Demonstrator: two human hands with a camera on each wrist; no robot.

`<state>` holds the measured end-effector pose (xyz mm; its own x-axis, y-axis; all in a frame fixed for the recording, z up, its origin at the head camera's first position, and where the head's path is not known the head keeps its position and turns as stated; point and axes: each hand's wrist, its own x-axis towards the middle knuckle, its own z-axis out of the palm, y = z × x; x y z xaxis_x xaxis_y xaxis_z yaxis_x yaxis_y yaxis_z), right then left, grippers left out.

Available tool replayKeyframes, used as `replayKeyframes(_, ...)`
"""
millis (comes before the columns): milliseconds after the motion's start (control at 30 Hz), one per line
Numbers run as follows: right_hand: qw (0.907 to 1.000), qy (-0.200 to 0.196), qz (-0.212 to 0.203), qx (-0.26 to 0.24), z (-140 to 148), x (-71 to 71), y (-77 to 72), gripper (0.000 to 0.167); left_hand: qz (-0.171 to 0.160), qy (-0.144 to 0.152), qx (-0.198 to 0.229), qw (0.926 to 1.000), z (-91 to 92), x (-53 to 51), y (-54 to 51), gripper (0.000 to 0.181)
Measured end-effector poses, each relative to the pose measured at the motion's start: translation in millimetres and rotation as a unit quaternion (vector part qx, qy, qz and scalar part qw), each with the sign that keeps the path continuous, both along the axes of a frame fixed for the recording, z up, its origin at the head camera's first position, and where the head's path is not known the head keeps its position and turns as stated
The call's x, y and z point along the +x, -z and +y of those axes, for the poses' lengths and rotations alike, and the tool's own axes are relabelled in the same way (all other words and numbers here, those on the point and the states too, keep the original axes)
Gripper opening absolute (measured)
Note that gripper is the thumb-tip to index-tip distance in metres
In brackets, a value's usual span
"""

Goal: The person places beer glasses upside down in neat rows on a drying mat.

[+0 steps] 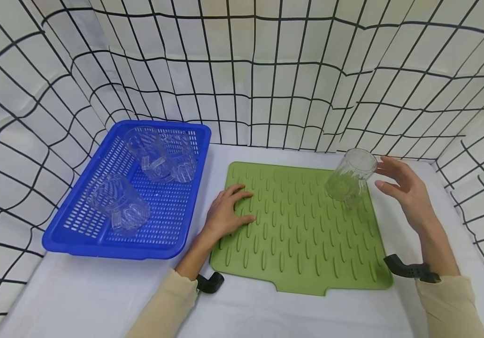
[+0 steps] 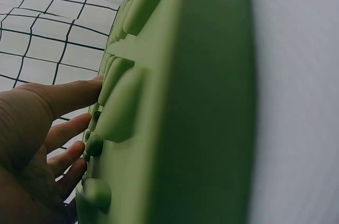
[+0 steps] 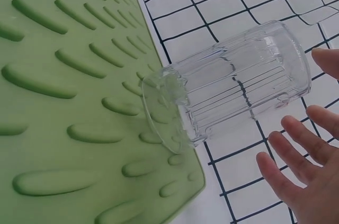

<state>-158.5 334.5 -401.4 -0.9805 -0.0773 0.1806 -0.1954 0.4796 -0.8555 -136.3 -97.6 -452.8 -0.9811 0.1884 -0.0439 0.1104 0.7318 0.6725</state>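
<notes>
A clear glass [image 1: 350,176] with ridged sides stands on end at the far right corner of the green ribbed mat [image 1: 292,277]. My right hand [image 1: 408,192] is just to the right of this glass, thumb and fingers spread. In the right wrist view there is a small gap between the fingertips [image 3: 288,123] and the glass [image 3: 233,83]. On the mat's left edge rests my left hand [image 1: 226,213], its fingers loosely bent and spread, gripping nothing. The left wrist view shows its thumb [image 2: 74,97] against the mat's raised ribs [image 2: 122,105].
A blue plastic basket [image 1: 157,251] at the left holds several clear glasses [image 1: 125,206] lying on their sides. Black wire grid panels [image 1: 250,77] enclose the back and both sides. A white cloth [image 1: 77,291] covers the table under everything.
</notes>
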Motion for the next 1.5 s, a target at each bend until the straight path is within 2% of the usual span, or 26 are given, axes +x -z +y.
replayKeyframes(300, 0.9997, 0.0, 0.008, 0.024, 1.5, 9.2, 7.6, 0.062, 0.006, 0.003, -0.002, 1.0, 0.9, 0.2, 1.6, 0.061)
replayKeyframes(500, 0.9996, -0.005, 0.017, 0.02, 4.8, 13.6, 13.2, 0.06, 0.016, 0.004, -0.008, 0.9998, 0.2, 0.5, 1.9, 0.06)
replayKeyframes(1133, 0.9985, -0.032, 0.007, 0.044, 0.7, 28.8, 28.5, 0.053, 0.006, 0.003, -0.002, 1.0, -0.5, -0.3, -0.4, 0.061)
replayKeyframes(1500, 0.9938, -0.039, -0.024, 0.102, 2.5, 39.8, 35.0, 0.052, 0.005, 0.002, 0.001, 1.0, -0.5, -0.3, 1.0, 0.061)
